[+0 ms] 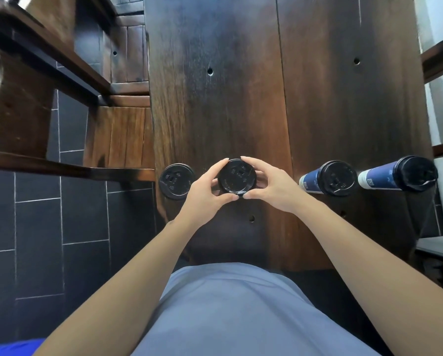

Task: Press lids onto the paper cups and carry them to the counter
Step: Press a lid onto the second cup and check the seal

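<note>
Several paper cups with black lids stand in a row near the front edge of a dark wooden table (pixel 241 86). My left hand (pixel 205 187) and my right hand (pixel 269 183) both curl round the rim of the black lid (pixel 237 179) on the middle cup, thumbs at its near edge. The cup under that lid is hidden. A lidded cup (pixel 176 181) stands to the left by the table's edge. Two blue cups with lids stand to the right, one (pixel 329 179) close by and one (pixel 400 174) near the right edge.
Dark tiled floor (pixel 40 227) lies to the left of the table, with wooden benches and rails (pixel 61 62) beyond. White shelving (pixel 441 124) rises at the right. The far part of the tabletop is bare wood with small holes.
</note>
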